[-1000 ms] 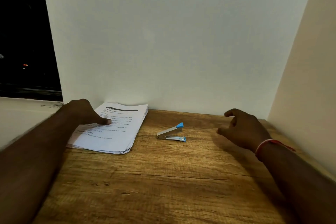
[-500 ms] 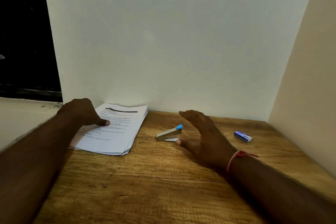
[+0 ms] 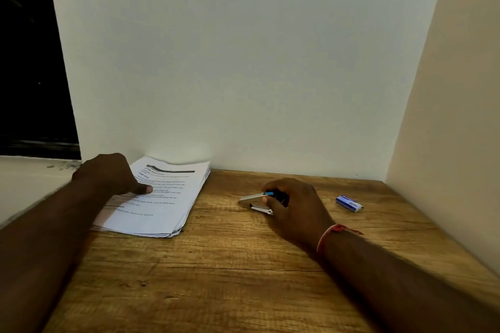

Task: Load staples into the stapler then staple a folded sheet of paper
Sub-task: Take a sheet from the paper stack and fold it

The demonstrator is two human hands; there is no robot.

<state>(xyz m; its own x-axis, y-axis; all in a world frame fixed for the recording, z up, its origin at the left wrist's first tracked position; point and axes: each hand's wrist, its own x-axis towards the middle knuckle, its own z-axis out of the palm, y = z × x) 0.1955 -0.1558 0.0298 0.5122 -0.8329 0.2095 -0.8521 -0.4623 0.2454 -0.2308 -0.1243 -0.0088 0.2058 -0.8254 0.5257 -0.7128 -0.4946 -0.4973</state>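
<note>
Wooden table (image 3: 243, 278) fills the lower frame. Paper stack (image 3: 167, 197) sits left of centre against the wall, edges fanned.

Left hand (image 3: 108, 174) is on the stack's left part, thumb flat on the top sheet. Its fingers are hidden behind the knuckles, so I can't tell if they grip the edge.

Right hand (image 3: 295, 208), centre-right, is curled over the stapler (image 3: 250, 201), pinching its blue-tipped end. The metal nose points left and the base looks to be on the table.

Staple box (image 3: 349, 203) lies closed, right of that hand and apart from it.

Risks, my read:
- The grip is at one end only, so the stapler may pivot or slip on lift.
- The sheets are loose, so pulling one could drag others.
- The box is small, so staple strips could spill or break when it's opened.
</note>
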